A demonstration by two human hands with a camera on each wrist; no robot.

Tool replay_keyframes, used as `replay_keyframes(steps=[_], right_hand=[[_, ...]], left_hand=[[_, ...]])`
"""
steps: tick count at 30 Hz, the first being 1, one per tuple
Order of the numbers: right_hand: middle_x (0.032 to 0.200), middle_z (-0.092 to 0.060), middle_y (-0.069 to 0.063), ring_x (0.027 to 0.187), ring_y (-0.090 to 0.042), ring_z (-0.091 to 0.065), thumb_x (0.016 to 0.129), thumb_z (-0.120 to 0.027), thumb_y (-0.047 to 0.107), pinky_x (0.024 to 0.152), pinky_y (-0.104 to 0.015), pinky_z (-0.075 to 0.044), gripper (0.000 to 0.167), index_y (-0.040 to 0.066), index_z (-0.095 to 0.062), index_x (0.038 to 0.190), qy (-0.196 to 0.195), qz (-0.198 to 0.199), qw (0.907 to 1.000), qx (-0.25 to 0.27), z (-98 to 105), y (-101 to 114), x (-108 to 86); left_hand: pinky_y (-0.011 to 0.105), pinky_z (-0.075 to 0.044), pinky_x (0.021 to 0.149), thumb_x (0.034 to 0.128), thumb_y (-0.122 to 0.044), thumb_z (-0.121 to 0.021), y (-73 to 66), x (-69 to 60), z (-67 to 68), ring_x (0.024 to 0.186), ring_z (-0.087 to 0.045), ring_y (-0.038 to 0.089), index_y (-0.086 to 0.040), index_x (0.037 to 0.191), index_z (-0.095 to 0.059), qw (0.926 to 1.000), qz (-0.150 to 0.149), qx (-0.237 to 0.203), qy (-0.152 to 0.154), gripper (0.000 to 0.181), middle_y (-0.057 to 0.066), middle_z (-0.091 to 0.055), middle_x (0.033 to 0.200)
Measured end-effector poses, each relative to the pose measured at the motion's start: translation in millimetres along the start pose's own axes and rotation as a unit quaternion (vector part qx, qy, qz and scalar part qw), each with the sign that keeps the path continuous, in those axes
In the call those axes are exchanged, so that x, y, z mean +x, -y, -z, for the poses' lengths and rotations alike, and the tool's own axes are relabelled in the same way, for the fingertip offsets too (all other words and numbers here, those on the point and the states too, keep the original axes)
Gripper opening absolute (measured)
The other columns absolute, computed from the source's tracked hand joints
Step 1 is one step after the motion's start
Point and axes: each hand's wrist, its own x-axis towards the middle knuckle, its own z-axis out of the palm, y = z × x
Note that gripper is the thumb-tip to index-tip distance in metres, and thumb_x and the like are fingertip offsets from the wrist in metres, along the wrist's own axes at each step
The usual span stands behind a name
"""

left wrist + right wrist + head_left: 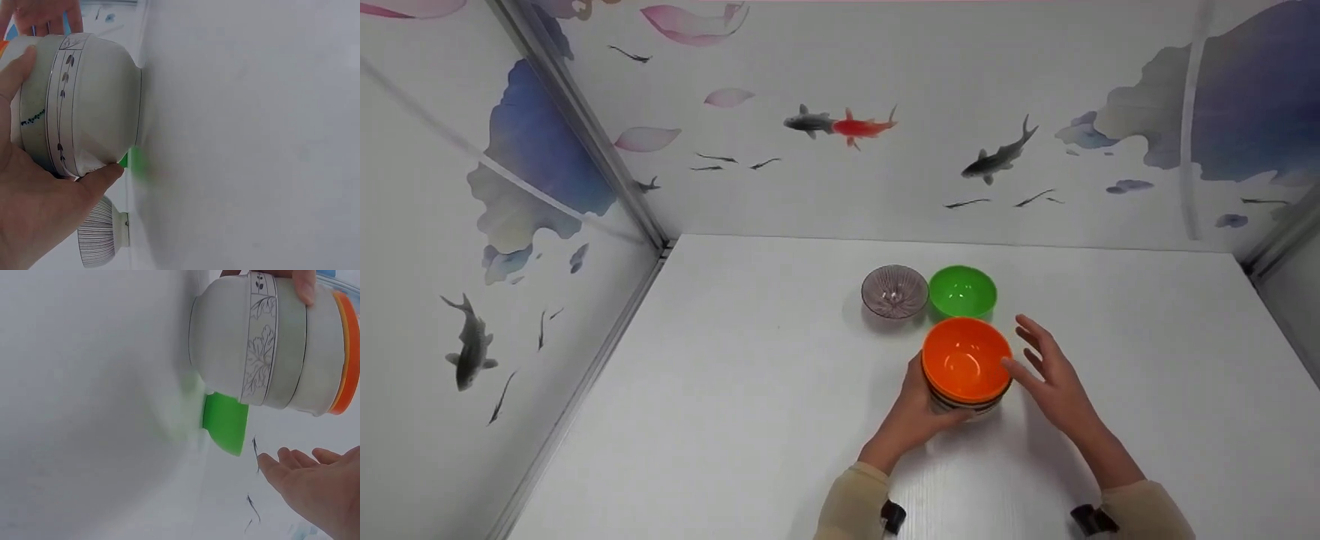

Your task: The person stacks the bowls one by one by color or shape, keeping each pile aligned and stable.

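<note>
A stack of bowls stands upright at the front of the group, with an orange bowl (964, 360) uppermost. Below it are several pale bowls (281, 349), one banded with grey leaf drawings. My left hand (919, 412) grips the stack from its left side, thumb and fingers spread round the pale walls. Beside the stack on the right, my right hand (1057, 382) is held with loosely extended fingers and nothing in it. Its thumb overlaps the orange rim in the head view; the right wrist view shows the hand apart from the stack.
A green bowl (964, 291) stands just behind the stack. Left of it is a purplish ribbed bowl (895, 292). The white table (735, 390) meets a back wall (885, 202) and a left side wall (412, 300), both printed with fish and petals.
</note>
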Motion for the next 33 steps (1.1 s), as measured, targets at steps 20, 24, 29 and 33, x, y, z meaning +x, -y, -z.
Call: replay_keyframes(steps=[20,24,29,33], right_hand=[[0.162,-0.021,-0.026,0.148,-0.046,-0.026,0.094,-0.069,0.037,0.118,-0.063,-0.029,0.09,-0.001,-0.017,0.157,0.013,-0.044,0.9965,-0.071,10,-24,85.2],[0.162,-0.019,-0.028,0.148,-0.047,-0.024,0.091,-0.072,0.037,0.118,-0.064,-0.028,0.097,-0.001,-0.013,0.157,0.027,-0.052,0.9939,-0.093,7,-26,92.6],[0.163,-0.016,-0.028,0.148,-0.047,-0.022,0.089,-0.073,0.042,0.118,-0.066,-0.027,0.103,0.001,-0.008,0.159,0.048,-0.075,0.9899,-0.11,3,-30,100.8],[0.163,-0.013,-0.029,0.149,-0.048,-0.019,0.087,-0.073,0.044,0.118,-0.068,-0.023,0.109,0.002,-0.003,0.159,0.07,-0.098,0.9861,-0.115,-3,-34,106.9]], left_hand=[[0.042,-0.029,0.124,0.078,-0.035,-0.084,0.3,2.4,1.2,0.148,-0.031,0.014,-0.024,0.159,-0.01,0.9999,0.013,0.002,0.004,0.11,-0.003,-0.027,0.16],[0.041,-0.03,0.123,0.0781,-0.036,-0.084,-1.2,2.7,-0.2,0.147,-0.031,0.013,-0.024,0.159,-0.01,0.9999,0.015,0.006,0.005,0.11,-0.003,-0.027,0.159],[0.04,-0.03,0.124,0.0776,-0.036,-0.085,-2.0,2.3,-0.3,0.146,-0.031,0.01,-0.025,0.158,-0.01,1.0,0.007,0.0,0.004,0.111,-0.005,-0.027,0.159],[0.039,-0.03,0.123,0.0761,-0.036,-0.086,-1.3,-0.6,0.5,0.146,-0.03,0.008,-0.028,0.158,-0.01,1.0,0.01,-0.003,-0.001,0.112,-0.008,-0.027,0.159]])
